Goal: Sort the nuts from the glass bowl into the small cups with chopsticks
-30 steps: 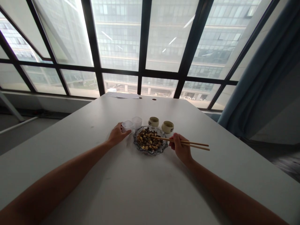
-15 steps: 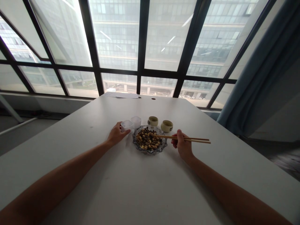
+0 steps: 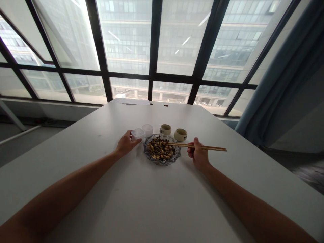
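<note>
Glass scalloped bowl (image 3: 162, 162), brown nuts (image 3: 162, 149) inside, is sitting inward of the table's far edge (image 3: 177, 104), between half-curled left hand (image 3: 125, 145), holding translucent cup (image 3: 138, 134), and closed right hand (image 3: 200, 156), gripping wooden chopsticks (image 3: 215, 148).

Office-like room: white table (image 3: 162, 199), black-framed windows (image 3: 152, 77), glassy building (image 3: 230, 44) opposite

The chopsticks (image 3: 215, 148) appear wooden and smooth; the bowl (image 3: 163, 162) is glossy and glass-like. The tubs (image 3: 137, 135) look like translucent plastic; the cups (image 3: 180, 136) look ceramic. The counter (image 3: 152, 202) is smooth with a soft sheen; the curtain (image 3: 268, 87) is matt cloth
</note>
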`<state>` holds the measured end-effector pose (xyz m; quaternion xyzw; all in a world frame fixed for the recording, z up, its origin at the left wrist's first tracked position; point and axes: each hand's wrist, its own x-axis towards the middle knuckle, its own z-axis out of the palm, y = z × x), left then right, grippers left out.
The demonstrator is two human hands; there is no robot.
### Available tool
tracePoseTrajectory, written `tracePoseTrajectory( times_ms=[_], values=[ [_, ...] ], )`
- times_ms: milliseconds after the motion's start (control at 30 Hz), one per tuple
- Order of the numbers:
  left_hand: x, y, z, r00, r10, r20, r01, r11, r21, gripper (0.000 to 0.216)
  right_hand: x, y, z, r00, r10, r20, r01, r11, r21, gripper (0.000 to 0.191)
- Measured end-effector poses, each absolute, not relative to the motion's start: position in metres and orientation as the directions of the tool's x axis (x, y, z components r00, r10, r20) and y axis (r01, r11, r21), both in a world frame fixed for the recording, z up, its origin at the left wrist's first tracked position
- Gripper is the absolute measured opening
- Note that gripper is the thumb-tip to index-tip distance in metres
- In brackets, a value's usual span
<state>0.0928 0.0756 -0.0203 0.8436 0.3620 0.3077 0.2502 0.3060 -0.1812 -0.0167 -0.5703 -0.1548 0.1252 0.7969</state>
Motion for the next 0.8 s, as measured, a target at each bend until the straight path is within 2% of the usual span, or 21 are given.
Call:
tracePoseTrajectory(
  times_ms=[167, 400, 567, 800],
  values=[
    [0.093, 0.075, -0.021, 0.561, 0.742, 0.367, 0.445, -0.644, 0.622, 0.069, 0.307, -0.181, -0.017, 0.909, 0.412, 0.062, -0.078, 0.316, -0.946, 0.060],
    [0.093, 0.076, -0.023, 0.570, 0.728, 0.381, 0.406, -0.652, 0.640, 0.067, 0.308, -0.180, -0.021, 0.893, 0.444, 0.078, -0.078, 0.321, -0.944, 0.061],
    [0.095, 0.080, -0.030, 0.556, 0.670, 0.492, 0.321, -0.719, 0.616, 0.063, 0.307, -0.181, -0.020, 0.887, 0.455, 0.079, -0.080, 0.320, -0.944, 0.064],
    [0.095, 0.080, -0.034, 0.534, 0.549, 0.643, 0.241, -0.828, 0.507, 0.058, 0.302, -0.180, -0.021, 0.886, 0.430, 0.175, 0.023, 0.337, -0.941, 0.062]
  ],
)
